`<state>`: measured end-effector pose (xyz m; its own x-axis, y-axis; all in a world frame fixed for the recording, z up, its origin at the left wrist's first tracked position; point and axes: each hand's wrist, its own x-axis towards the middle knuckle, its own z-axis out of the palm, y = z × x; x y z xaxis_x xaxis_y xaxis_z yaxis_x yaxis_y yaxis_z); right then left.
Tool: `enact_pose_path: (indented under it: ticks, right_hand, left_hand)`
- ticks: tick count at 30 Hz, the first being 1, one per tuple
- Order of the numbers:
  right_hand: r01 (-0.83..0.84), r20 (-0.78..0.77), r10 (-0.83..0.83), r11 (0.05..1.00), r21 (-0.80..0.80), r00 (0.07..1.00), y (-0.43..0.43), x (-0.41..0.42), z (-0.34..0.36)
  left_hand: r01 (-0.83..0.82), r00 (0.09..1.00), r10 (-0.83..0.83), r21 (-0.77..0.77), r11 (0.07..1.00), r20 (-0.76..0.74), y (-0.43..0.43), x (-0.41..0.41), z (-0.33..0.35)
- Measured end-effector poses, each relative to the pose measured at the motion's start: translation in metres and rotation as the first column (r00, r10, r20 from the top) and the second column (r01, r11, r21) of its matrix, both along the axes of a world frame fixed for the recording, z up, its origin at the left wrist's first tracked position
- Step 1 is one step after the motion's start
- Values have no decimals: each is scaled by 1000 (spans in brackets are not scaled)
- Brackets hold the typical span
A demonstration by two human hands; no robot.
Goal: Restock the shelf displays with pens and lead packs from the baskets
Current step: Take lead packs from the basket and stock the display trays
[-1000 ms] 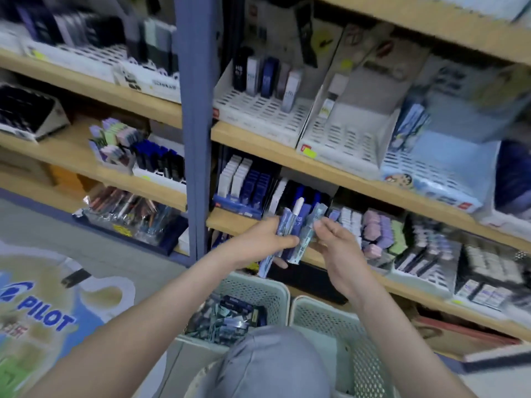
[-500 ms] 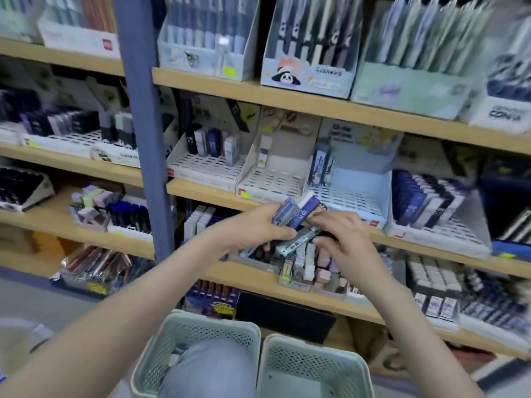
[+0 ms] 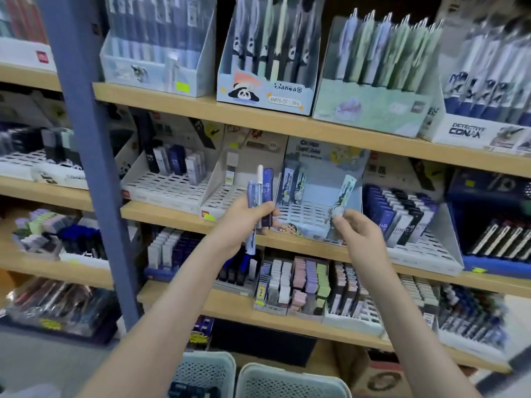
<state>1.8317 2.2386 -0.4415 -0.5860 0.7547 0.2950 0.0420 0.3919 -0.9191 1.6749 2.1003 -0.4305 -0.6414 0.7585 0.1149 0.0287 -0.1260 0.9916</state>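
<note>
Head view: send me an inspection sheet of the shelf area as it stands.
Surface: wooden shelf, stocked with display trays.
Job's things: lead packs in left hand; patterned pack in right hand, in front of the light-blue display box; baskets below.
Clutter: nothing seen.
Hands: left hand grips several packs; right hand pinches one.
Cables: nothing seen.
Surroundings: blue post at left; pen boxes on the shelf above.

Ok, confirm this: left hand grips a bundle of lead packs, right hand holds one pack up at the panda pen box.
Wrong spot. The head view shows the right hand holding its single pack at the pale blue display tray, one shelf below the panda pen box. The left hand does grip the bundle of lead packs.
</note>
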Motion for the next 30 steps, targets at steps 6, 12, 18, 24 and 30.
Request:
enact_pose_path:
  ticks: [6,12,18,24,30]
  right_hand:
    - [-27,-28,23,988,-153,999,15,-40,-2]
    - [31,-38,-35,994,-106,999,33,-68,9]
    - [29,32,-25,991,-129,999,52,-93,10]
    - [80,256,-92,995,57,962,55,-102,9]
    - [54,434,-194,948,315,880,49,-105,20]
  left_hand:
    - [66,997,-68,-40,997,-34,19,-12,-9]
    - [75,997,-75,-5,997,-5,29,-34,-10]
    - [94,995,-94,25,995,28,24,-44,-10]
    - [96,995,-98,48,994,26,17,-50,-13]
    - [100,995,-101,70,993,20,13,-48,-14]
